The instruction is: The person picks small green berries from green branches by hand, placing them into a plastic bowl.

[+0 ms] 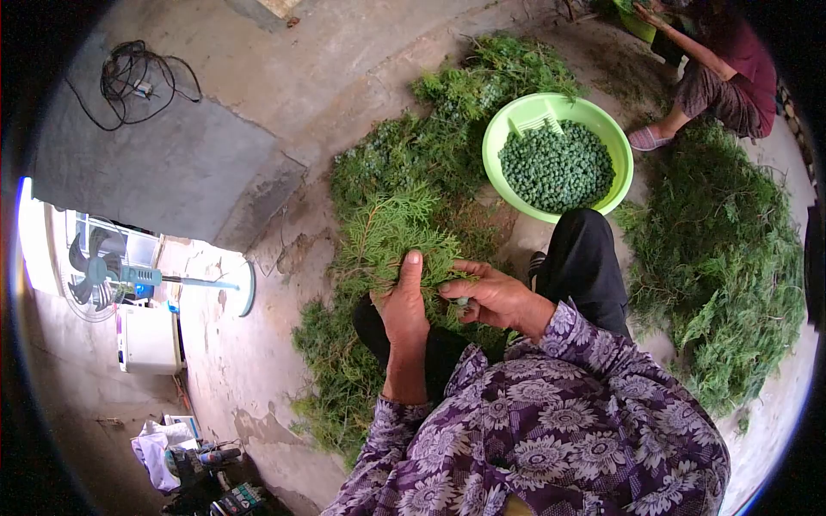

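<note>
A leafy green sprig (387, 232) is in my left hand (406, 305), its thumb pressed on the stem. Just to the right, my right hand (497, 298) is closed at the sprig's edge, with a small pale green berry showing between its fingers. Beyond my knee stands a light green basin (621, 155) holding many round green berries (555, 163). Cut green branches (396, 163) lie in a heap around and under my hands.
Another heap of branches (723, 258) lies at the right. A person (723, 77) sits at the upper right beside a green container (635, 21). On the left are a standing fan (99, 271), a white box (148, 338) and a coiled black cable (129, 82).
</note>
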The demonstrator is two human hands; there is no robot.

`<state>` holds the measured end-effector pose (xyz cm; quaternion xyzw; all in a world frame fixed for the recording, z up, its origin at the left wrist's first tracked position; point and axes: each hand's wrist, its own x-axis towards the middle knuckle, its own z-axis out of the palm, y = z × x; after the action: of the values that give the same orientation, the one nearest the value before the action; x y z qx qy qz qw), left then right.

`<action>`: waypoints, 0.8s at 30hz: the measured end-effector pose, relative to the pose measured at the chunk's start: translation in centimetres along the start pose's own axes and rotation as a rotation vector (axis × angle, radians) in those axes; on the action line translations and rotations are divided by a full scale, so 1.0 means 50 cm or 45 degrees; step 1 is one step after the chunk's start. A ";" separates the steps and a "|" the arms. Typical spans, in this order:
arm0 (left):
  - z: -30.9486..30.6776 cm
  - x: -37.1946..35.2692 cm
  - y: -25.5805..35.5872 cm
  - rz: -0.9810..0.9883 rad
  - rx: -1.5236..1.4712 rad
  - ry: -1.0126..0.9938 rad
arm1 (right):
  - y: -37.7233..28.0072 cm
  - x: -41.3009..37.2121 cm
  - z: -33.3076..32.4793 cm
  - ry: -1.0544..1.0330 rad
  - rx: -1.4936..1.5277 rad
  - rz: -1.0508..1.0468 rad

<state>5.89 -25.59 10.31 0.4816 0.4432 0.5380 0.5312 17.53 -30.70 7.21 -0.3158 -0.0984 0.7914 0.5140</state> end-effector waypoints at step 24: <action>-0.023 0.021 -0.006 -0.726 -0.475 -0.172 | 0.003 -0.039 0.035 -0.320 -0.225 -0.350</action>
<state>4.82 -24.47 9.88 0.2674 0.4176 0.4066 0.7673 16.90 -32.20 9.28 -0.2419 -0.2729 0.7354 0.5712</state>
